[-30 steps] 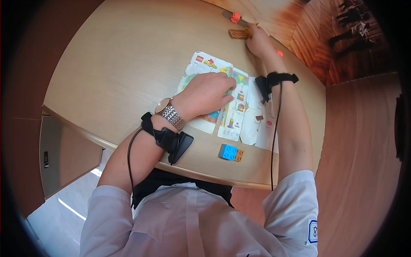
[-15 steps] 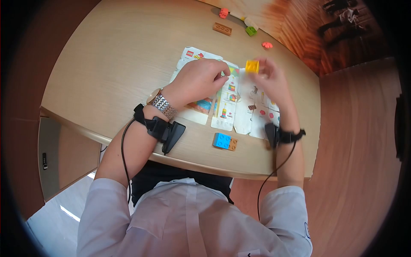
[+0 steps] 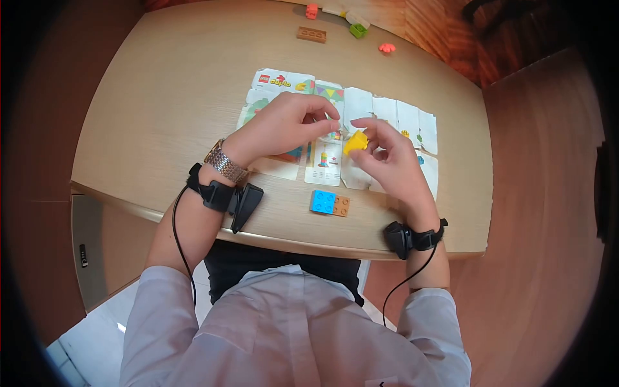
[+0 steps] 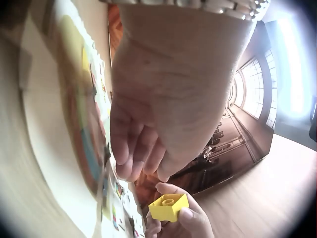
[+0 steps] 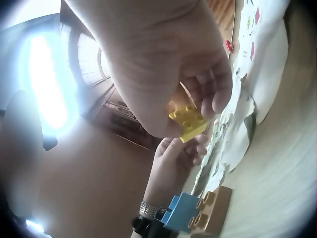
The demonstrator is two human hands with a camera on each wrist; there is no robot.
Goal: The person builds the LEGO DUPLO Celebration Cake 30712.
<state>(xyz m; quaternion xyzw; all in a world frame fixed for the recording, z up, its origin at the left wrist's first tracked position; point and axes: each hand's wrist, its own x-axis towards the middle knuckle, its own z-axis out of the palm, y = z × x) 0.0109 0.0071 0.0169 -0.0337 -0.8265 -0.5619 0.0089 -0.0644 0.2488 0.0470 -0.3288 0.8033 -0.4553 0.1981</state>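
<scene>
My right hand (image 3: 396, 164) pinches a yellow Duplo brick (image 3: 355, 142) between thumb and fingers, above the instruction sheet. The right wrist view shows the studs of the yellow brick (image 5: 188, 121); its hollow underside faces the left wrist camera. Just left of it, my left hand (image 3: 284, 126) hovers over the instruction sheet (image 3: 322, 171), fingers loosely bent and holding nothing. Closer to the table's front edge sits a blue brick (image 3: 323, 202) on one end of a brown brick (image 3: 342, 206), whose other studs show.
Toward the back of the table lie a brown brick (image 3: 312, 34), a green brick (image 3: 358, 30), an orange-red piece (image 3: 311, 11) and a coral piece (image 3: 387, 48). The creased paper sheet spreads across the middle of the table. A printed backdrop rises behind the far edge.
My right hand has come back from the far edge with the yellow brick, now beside my left hand. The left hand stays over the sheet. The head view has shifted.
</scene>
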